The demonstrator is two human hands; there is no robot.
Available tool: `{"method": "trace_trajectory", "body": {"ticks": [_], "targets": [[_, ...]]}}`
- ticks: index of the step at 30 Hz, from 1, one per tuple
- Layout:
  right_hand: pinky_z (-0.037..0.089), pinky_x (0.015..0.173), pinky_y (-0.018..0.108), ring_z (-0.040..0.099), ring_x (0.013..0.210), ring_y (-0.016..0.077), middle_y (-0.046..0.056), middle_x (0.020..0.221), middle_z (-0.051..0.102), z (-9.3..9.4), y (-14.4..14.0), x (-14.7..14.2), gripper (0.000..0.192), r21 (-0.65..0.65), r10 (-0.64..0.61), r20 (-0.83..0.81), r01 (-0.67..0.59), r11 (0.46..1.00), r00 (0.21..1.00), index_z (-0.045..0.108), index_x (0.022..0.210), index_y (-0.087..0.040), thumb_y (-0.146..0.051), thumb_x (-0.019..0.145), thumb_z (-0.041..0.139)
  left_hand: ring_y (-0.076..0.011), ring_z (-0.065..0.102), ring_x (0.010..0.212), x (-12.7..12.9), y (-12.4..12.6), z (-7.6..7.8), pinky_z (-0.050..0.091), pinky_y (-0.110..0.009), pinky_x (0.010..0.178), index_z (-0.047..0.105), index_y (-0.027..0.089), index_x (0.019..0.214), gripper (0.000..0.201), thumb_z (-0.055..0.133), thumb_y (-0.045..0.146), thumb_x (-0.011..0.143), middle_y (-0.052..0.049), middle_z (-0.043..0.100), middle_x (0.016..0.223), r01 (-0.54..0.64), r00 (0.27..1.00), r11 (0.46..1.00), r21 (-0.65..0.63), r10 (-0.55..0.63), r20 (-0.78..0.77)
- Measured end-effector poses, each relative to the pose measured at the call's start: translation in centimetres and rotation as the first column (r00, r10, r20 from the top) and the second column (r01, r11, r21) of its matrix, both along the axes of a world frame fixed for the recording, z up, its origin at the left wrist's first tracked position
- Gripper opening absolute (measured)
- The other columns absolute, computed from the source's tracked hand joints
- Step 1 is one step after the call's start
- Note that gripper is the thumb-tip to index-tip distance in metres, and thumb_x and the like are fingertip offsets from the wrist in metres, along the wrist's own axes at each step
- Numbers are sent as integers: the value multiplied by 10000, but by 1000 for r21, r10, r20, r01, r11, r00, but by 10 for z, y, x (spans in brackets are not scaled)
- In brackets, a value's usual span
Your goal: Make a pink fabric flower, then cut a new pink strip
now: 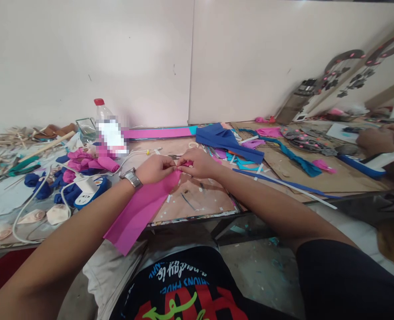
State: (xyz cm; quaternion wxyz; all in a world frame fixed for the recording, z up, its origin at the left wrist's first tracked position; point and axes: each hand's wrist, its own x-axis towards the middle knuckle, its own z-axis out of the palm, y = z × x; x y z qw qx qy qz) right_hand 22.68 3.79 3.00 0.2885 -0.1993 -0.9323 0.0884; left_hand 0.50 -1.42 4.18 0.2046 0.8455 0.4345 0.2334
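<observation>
Fingertips of both hands meet at the top end of a pink fabric strip (143,209), pinched shut on it: my left hand (157,169), a wristwatch (132,178) on its wrist, grips from the left, and my right hand (199,163) closes on the same folded end from the right. From where I watch, the strip runs down and to the left from the pinch, crosses the near edge of the worktable (197,200) and hangs past it over my lap.

Open room is thin. A bare patch of tabletop lies just below and right of the hands; clutter presses in on both sides. To the left, a white power strip (86,186) with its cable sits just beside my left forearm, among rolled pink and blue fabric pieces (83,162) too bunched for me to count. One plastic bottle (108,126) with a red cap stands behind them, near the wall. To the right, one blue cloth (228,142) lies folded, well apart from the hands, with a long blue strip (283,182) angling toward the table's front edge. One long pink band (160,132) lies flat along the back, against the white wall (197,58).

At the far right edge of view, another person's hands (380,140) rest on the same table, well clear of mine.
</observation>
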Motion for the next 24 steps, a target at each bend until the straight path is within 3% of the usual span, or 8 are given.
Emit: {"method": "trace_trajectory", "body": {"ticks": [5, 10, 18, 24], "targets": [[391, 731, 288, 637, 740, 175, 34, 787, 758, 3, -1, 0, 78, -68, -36, 7, 36, 997, 999, 763, 862, -179, -221, 837, 703, -140, 570, 629, 3, -4, 2, 336, -275, 623, 743, 187, 872, 237, 539, 299, 916, -16, 720, 742, -29, 990, 983, 179, 53, -129], [373, 726, 283, 590, 730, 172, 34, 766, 706, 6, -4, -1, 87, -93, -5, 37, 9, 996, 999, 707, 837, -163, -196, 852, 628, -146, 570, 618, 2, -5, 3, 313, -282, 610, 737, 188, 902, 235, 532, 298, 938, -21, 719, 741, 17, 980, 963, 268, 37, -193], [336, 713, 293, 514, 713, 176, 35, 751, 632, 9, -11, -3, 107, -63, -12, 96, 18, 998, 995, 618, 810, -164, -182, 872, 533, -165, 604, 661, 3, -5, 2, 323, -288, 628, 736, 195, 952, 236, 525, 300, 958, -37, 747, 815, 50, 976, 952, 301, 17, -216], [374, 753, 299, 577, 759, 184, 47, 794, 705, 6, -4, -1, 128, -67, 0, 48, 3, 998, 999, 683, 853, -166, -239, 892, 586, -156, 565, 612, 1, -4, 2, 307, -290, 616, 704, 189, 853, 265, 515, 330, 973, -27, 703, 722, 13, 979, 961, 277, 43, -197]]}}
